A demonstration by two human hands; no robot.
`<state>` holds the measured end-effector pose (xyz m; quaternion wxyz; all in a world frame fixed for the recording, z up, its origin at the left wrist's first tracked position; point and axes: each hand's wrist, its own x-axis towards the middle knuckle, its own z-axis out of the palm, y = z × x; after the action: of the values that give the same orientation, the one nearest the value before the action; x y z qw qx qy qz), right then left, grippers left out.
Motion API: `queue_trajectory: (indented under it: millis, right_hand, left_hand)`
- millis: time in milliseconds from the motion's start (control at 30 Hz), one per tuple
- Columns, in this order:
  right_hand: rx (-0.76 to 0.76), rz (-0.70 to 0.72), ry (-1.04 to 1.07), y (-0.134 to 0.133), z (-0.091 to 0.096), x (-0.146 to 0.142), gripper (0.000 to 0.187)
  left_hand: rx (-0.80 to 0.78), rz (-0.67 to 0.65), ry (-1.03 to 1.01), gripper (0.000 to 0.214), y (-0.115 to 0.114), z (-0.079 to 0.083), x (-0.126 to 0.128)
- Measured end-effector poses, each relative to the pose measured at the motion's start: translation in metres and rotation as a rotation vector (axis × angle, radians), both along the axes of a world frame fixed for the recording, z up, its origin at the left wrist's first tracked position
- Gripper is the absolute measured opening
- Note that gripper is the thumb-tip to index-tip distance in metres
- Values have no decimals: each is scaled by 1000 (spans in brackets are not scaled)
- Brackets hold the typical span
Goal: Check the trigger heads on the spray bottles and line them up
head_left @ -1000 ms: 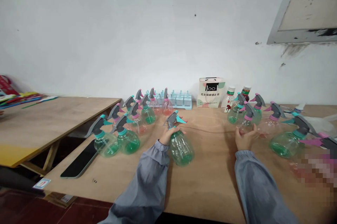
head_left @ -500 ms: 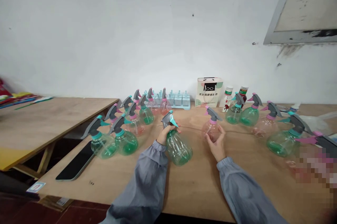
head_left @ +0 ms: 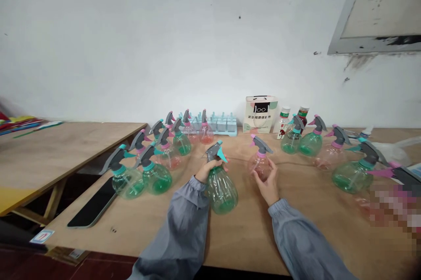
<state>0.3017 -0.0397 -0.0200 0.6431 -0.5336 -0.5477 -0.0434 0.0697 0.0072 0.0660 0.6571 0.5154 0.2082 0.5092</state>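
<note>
My left hand [head_left: 210,170] is closed around the neck of a green spray bottle [head_left: 223,192] with a grey and teal trigger head. That bottle stands nearly upright, its base toward me. My right hand [head_left: 268,183] grips the lower right side of a pink spray bottle [head_left: 258,166], thumb in front and fingers at its side. The pink bottle is upright, with a grey and pink head. Other spray bottles flank my hands: a green one [head_left: 157,179] on the left and another green one [head_left: 351,177] on the right.
A dark phone [head_left: 92,204] lies near the left table edge. At the back are a light-blue popsicle mould [head_left: 226,127], a paper bag [head_left: 260,117] and a white bottle [head_left: 283,122]. A second table [head_left: 66,148] stands to the left across a gap.
The green bottle in my left hand has turned more upright, its base swinging slightly left. The pink bottle and my right hand have shifted a little left in view.
</note>
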Motion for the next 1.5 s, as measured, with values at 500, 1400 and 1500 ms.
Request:
queue_trajectory:
  millis: [500, 1400, 1500]
  right_hand:
    - [-17, 39, 23, -1, -2, -1, 69]
    - [-46, 131, -45, 0, -5, -1, 68]
    - [-43, 147, -53, -1, -5, -1, 67]
  left_hand:
    - [26, 15, -7, 39, -4, 5, 3]
    - [244, 138, 158, 36, -10, 16, -4]
    - [408, 345, 348, 46, -3, 16, -14]
